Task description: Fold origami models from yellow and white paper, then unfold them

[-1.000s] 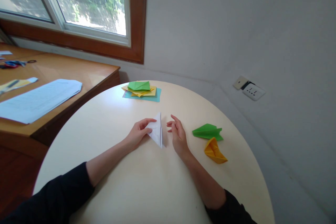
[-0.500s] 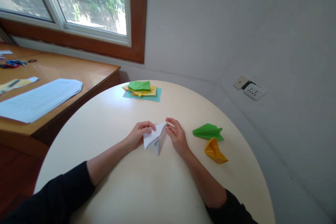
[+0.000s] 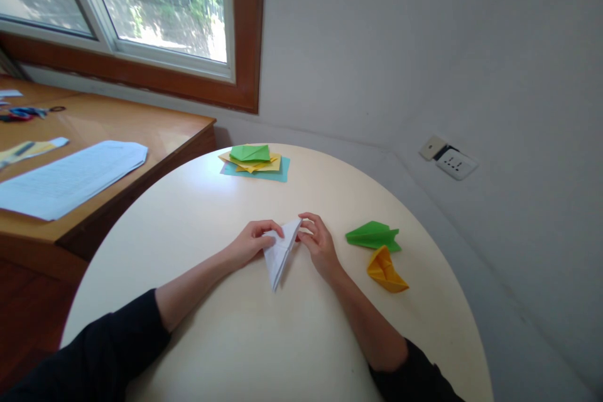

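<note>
Daylight from a window falls on a round cream tabletop (image 3: 226, 339), where a folded white paper (image 3: 279, 252) lies near the middle. A second ago the left hand (image 3: 252, 244) alone held that paper while the right hand (image 3: 319, 245) hovered open beside it; now both sets of fingers pinch its upper end from either side, and the paper has turned into a narrow wedge pointing toward the person (its layers drawn together). Right of the white paper sit a green folded piece (image 3: 373, 235) and an orange one (image 3: 385, 270), unmoved; beyond it lies a stack of coloured sheets (image 3: 254, 162).
</note>
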The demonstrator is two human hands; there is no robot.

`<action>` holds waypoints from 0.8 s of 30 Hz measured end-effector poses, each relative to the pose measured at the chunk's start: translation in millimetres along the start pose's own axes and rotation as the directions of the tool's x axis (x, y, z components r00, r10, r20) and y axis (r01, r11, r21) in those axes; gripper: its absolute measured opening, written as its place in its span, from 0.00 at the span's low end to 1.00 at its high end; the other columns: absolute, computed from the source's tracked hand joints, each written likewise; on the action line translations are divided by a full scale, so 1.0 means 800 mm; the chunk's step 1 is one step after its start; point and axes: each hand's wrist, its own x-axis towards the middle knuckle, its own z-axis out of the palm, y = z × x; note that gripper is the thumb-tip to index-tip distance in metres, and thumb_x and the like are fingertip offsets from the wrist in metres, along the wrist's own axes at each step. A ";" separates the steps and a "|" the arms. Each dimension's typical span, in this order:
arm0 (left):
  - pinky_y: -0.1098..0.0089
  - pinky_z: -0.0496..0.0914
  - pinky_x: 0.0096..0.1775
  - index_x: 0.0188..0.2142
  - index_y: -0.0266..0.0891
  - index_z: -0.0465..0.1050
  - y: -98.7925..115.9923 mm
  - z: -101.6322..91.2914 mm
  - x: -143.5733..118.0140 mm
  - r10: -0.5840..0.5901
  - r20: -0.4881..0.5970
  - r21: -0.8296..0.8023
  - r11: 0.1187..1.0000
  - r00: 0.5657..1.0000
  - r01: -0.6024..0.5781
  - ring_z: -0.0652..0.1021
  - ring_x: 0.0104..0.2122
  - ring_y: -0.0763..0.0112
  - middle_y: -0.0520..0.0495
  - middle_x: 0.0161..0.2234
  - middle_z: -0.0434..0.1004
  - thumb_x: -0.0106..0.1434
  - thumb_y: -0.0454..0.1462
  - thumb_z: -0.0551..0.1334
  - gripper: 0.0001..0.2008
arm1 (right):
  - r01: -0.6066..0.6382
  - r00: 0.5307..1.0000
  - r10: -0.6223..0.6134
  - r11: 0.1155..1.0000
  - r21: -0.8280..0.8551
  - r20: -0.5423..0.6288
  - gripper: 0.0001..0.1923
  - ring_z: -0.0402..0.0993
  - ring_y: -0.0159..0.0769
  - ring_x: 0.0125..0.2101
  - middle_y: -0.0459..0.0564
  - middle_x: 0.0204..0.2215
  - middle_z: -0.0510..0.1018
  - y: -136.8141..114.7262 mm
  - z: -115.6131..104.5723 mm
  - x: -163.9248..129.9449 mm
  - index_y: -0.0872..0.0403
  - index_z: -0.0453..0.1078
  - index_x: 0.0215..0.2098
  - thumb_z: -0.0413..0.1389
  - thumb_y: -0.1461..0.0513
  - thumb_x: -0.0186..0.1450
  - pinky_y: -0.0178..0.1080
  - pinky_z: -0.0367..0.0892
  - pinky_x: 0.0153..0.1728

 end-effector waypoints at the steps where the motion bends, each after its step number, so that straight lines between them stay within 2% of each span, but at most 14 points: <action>1: 0.76 0.54 0.23 0.26 0.35 0.69 -0.001 0.000 0.000 0.000 -0.006 0.018 1.000 1.000 0.000 0.64 0.21 0.78 0.54 0.20 0.67 0.42 0.31 0.56 0.08 | 0.008 1.000 -0.008 1.000 -0.008 -0.005 0.15 0.70 0.31 0.29 0.46 0.33 0.72 0.000 0.000 0.000 0.49 0.63 0.40 0.54 0.63 0.53 0.35 0.67 0.32; 11: 0.75 0.51 0.22 0.21 0.34 0.67 -0.004 0.003 0.000 0.068 -0.092 0.248 0.968 0.993 -0.044 0.60 0.19 0.78 0.55 0.17 0.61 0.42 0.34 0.52 0.08 | 0.056 0.998 -0.056 0.998 -0.023 0.023 0.09 0.70 0.30 0.27 0.45 0.34 0.72 0.000 0.002 -0.002 0.51 0.63 0.33 0.52 0.66 0.53 0.34 0.65 0.30; 15: 0.75 0.51 0.22 0.21 0.35 0.66 -0.004 0.002 0.001 0.090 -0.081 0.312 0.948 0.993 -0.060 0.59 0.19 0.78 0.55 0.16 0.60 0.43 0.35 0.52 0.07 | 0.076 0.996 -0.073 0.996 -0.046 0.059 0.09 0.71 0.31 0.29 0.46 0.35 0.71 -0.002 0.001 -0.004 0.52 0.64 0.32 0.52 0.67 0.52 0.35 0.65 0.31; 20: 0.74 0.53 0.24 0.19 0.35 0.64 -0.001 0.003 0.000 0.120 -0.067 0.372 0.924 0.990 -0.087 0.60 0.20 0.77 0.55 0.17 0.60 0.42 0.36 0.51 0.06 | 0.153 0.988 -0.144 0.973 -0.175 0.061 0.07 0.69 0.34 0.36 0.49 0.36 0.71 -0.002 0.001 -0.005 0.53 0.70 0.26 0.51 0.67 0.52 0.35 0.65 0.33; 24: 0.74 0.54 0.25 0.19 0.36 0.64 0.002 0.006 -0.002 0.129 -0.059 0.405 0.909 0.990 -0.094 0.61 0.22 0.76 0.54 0.17 0.60 0.43 0.36 0.51 0.06 | 0.155 0.987 -0.146 0.971 -0.181 0.065 0.07 0.69 0.35 0.36 0.49 0.35 0.71 -0.002 0.001 -0.005 0.52 0.72 0.28 0.53 0.66 0.53 0.36 0.66 0.34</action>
